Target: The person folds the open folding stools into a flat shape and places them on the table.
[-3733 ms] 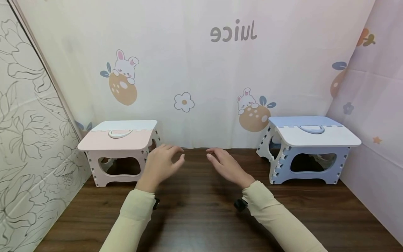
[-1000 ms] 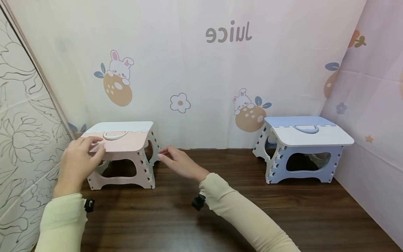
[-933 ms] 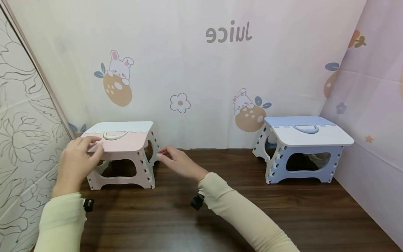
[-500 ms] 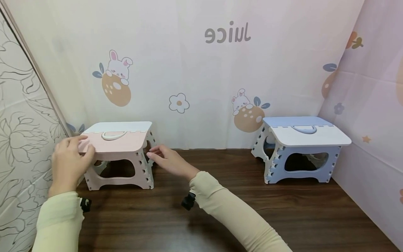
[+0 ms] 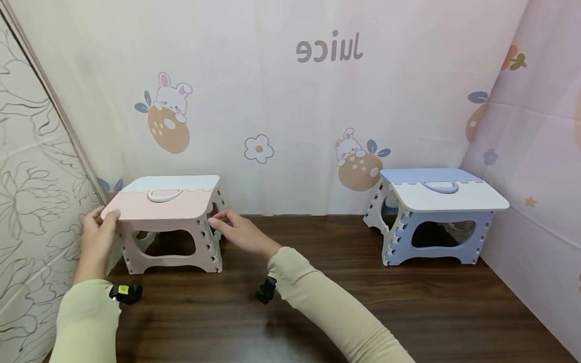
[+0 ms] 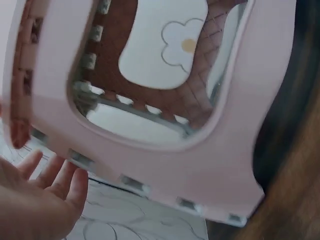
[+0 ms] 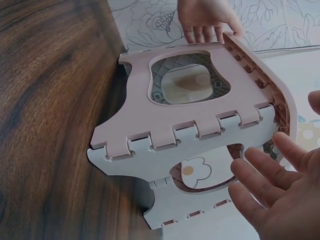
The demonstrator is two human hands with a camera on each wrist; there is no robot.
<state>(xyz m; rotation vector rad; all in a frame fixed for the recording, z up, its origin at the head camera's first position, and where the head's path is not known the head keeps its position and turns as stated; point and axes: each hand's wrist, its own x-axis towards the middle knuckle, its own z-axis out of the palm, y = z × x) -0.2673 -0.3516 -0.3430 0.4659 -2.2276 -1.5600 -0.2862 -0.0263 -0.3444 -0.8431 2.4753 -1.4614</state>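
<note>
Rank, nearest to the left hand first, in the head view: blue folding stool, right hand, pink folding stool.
1. Pink folding stool, at the left hand.
2. Right hand, by that stool's opposite side.
3. Blue folding stool, far right.

Soft, even light fills the head view, with a pale sheen near the front edge of the table [image 5: 436, 302] and shadow beneath the pink stool [image 5: 159, 209] and blue stool [image 5: 440, 201]; both wrist views are dimmer, the left blurred.
</note>
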